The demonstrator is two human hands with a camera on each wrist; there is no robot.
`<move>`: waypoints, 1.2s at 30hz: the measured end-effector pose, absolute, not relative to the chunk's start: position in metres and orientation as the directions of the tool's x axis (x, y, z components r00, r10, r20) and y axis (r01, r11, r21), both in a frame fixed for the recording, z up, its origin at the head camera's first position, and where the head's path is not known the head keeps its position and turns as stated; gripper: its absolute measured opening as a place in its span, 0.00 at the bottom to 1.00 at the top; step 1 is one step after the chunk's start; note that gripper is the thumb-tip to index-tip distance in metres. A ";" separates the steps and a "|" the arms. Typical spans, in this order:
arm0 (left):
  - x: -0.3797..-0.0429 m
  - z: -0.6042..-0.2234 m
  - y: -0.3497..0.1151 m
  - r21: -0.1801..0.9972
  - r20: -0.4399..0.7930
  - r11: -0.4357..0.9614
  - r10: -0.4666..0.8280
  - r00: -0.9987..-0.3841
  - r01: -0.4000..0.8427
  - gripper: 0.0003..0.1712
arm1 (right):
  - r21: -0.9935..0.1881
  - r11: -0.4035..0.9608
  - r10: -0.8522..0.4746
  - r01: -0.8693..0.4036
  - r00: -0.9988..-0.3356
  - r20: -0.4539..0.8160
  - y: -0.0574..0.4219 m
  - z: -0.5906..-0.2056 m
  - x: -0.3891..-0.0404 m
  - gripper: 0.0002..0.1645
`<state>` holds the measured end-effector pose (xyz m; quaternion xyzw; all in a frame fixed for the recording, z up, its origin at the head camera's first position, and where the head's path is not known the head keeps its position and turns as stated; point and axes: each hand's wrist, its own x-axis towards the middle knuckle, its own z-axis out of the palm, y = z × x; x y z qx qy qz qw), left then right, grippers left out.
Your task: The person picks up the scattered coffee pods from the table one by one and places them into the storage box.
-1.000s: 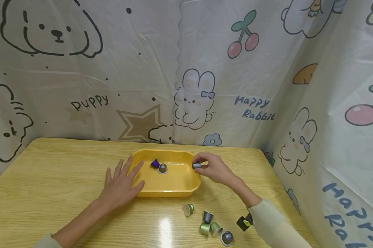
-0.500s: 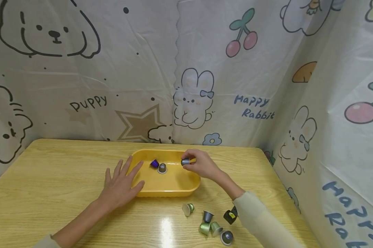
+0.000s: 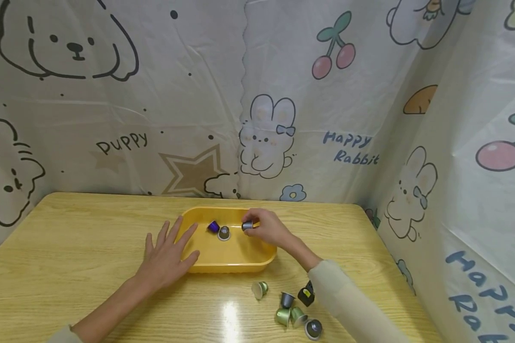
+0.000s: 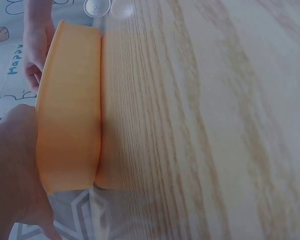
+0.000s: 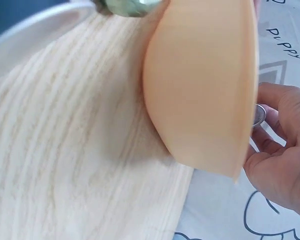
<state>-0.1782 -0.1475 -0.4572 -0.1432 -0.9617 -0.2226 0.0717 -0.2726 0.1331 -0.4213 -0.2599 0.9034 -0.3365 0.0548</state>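
My right hand (image 3: 268, 228) pinches a grey coffee capsule (image 3: 247, 225) over the right half of the yellow tray (image 3: 229, 268). In the right wrist view the capsule's round end (image 5: 260, 115) shows between thumb and fingers, just past the tray wall (image 5: 202, 85). Inside the tray, left of the held one, a purple capsule (image 3: 213, 226) lies beside a brown-grey capsule (image 3: 224, 233). My left hand (image 3: 167, 255), fingers spread straight, rests on the tray's left rim. The left wrist view has that hand (image 4: 15, 170) against the outer wall (image 4: 70, 110).
On the wooden table (image 3: 90, 238), in front of the tray, lie several more capsules: a lone green one (image 3: 260, 289), a dark grey one (image 3: 287, 300), two greens (image 3: 283, 316) and a dark one (image 3: 313, 328). A printed cloth (image 3: 189, 105) hangs behind and at the right.
My right hand has moved left with the grey capsule, from the tray's right rim to over its inside. The left hand stays in place on the rim.
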 end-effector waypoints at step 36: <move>-0.179 -0.459 -0.148 0.415 0.196 0.858 0.240 -0.951 0.302 0.37 | -0.447 0.704 -0.598 -0.551 -0.800 0.045 0.111 -0.444 -0.281 0.10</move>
